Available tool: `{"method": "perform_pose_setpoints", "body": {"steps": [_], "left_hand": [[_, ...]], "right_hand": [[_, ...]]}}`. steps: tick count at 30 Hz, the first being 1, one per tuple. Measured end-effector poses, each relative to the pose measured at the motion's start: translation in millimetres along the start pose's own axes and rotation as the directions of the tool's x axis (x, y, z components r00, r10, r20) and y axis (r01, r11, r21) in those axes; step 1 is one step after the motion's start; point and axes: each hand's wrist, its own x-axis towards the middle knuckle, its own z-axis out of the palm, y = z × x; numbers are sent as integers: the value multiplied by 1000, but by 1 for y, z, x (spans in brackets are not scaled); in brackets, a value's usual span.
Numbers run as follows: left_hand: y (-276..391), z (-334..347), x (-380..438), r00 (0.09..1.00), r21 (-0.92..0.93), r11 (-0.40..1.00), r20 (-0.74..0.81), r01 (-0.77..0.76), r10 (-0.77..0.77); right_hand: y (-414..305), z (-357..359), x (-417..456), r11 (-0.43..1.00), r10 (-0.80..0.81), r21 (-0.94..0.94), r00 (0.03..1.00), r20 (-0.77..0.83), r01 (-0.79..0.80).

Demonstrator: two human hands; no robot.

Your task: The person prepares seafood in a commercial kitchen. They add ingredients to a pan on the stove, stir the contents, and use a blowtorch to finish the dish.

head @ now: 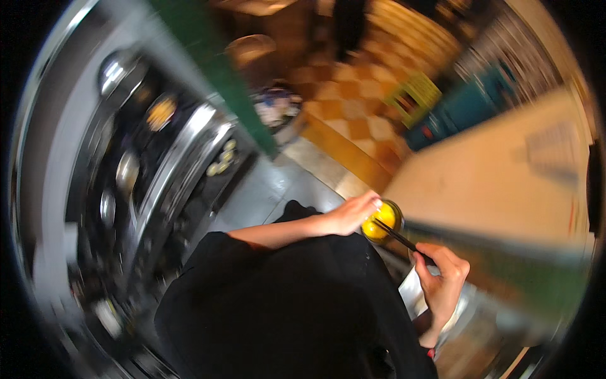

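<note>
My left hand (351, 215) grips the rim of a small round bowl (401, 219), its fingertips at the upper left edge. Bright yellow beaten egg (384, 215), as it appears, lies in the bowl. Dark chopsticks (400, 238) slant down into the yellow contents, and their upper ends are in my right hand (441, 272), with thumb and fingers closed around them. The bowl is in front of my black-clothed body, near the corner of a pale panel or counter. Motion blur hides the finer detail.
On the left runs a metal cooking station (180, 161) with pans and ladles. A green post or panel edge (227, 90) stands at upper centre. Beyond are a yellow-green crate (419, 94), a teal bin (461, 113) and a checkered floor (355, 104). A pale panel (487, 170) lies right.
</note>
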Motion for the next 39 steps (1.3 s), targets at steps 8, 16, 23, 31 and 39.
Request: {"method": "perform_pose_setpoints", "body": {"steps": [8, 16, 23, 31, 39], "left_hand": [[1, -116, -49, 824, -223, 963, -511, 150, -247], [-52, -191, -86, 369, -282, 957, -884, 64, -286], [-87, -255, -136, -7, -268, 961, -963, -69, -269], [-119, -356, -217, -181, -384, 923, -909, 18, -375], [-130, -447, -298, 61, -402, 915, -913, 31, -403]], "right_hand": [[-69, 144, 182, 880, -384, 418, 858, 342, 227], [-151, 208, 297, 536, -842, 562, 449, 300, 630], [-247, 271, 339, 342, -940, 752, 203, 275, 563], [-346, 388, 348, 514, -801, 708, 565, 196, 483], [-409, 599, 385, 709, -492, 655, 849, 194, 261]]}}
